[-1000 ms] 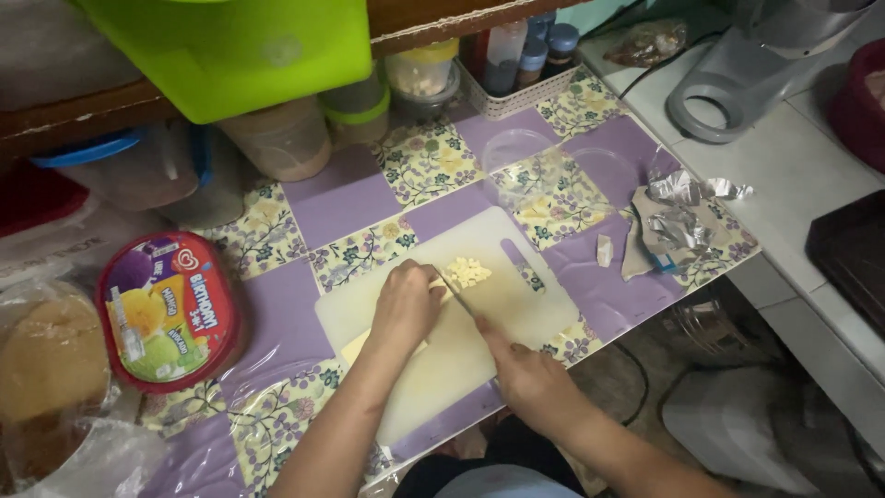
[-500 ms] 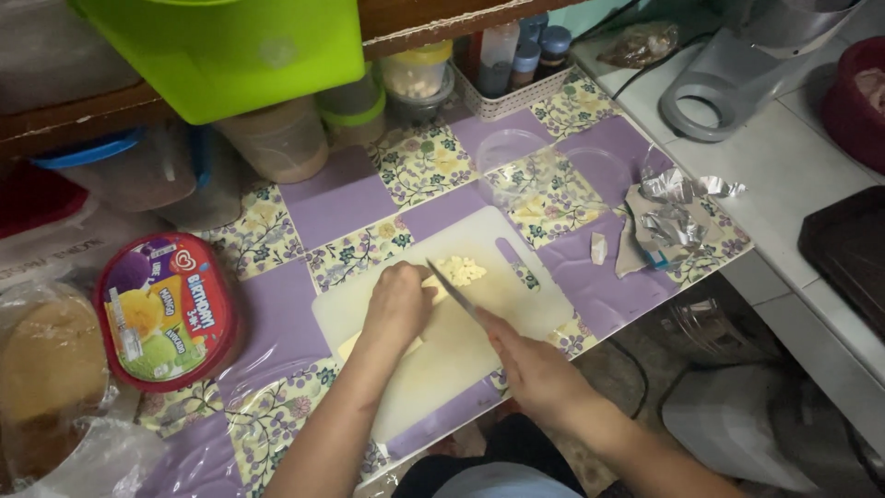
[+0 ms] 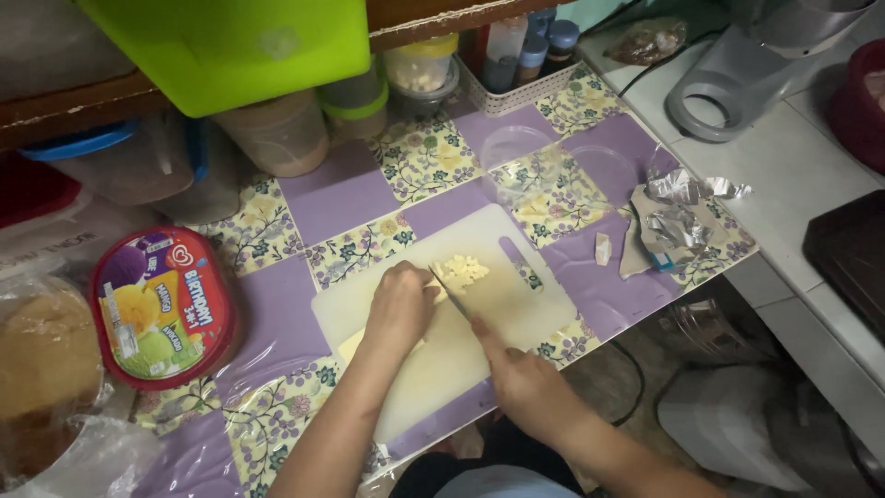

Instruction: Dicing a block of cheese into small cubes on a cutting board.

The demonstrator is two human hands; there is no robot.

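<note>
1. The left hand (image 3: 398, 309) curls down on a pale yellow block (image 3: 352, 344), pinning it to the smooth white cutting board (image 3: 516, 309).
2. The right hand (image 3: 525, 383) grips a knife (image 3: 449, 288), blade angled at the fingertips.
3. Small crumbly diced bits (image 3: 463, 269) sit heaped just beyond the blade.
4. Crinkled foil wrapper (image 3: 678, 217) lies well apart on the floral tablecloth (image 3: 341, 194).

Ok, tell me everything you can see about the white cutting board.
The cutting board is a white, rounded rectangle that looks like plastic, with a slot handle at its far right end. It lies flat and askew on the purple floral table cover. A small heap of pale chopped pieces sits on it. The left hand rests on it, and the right hand holds a knife over it.
</note>
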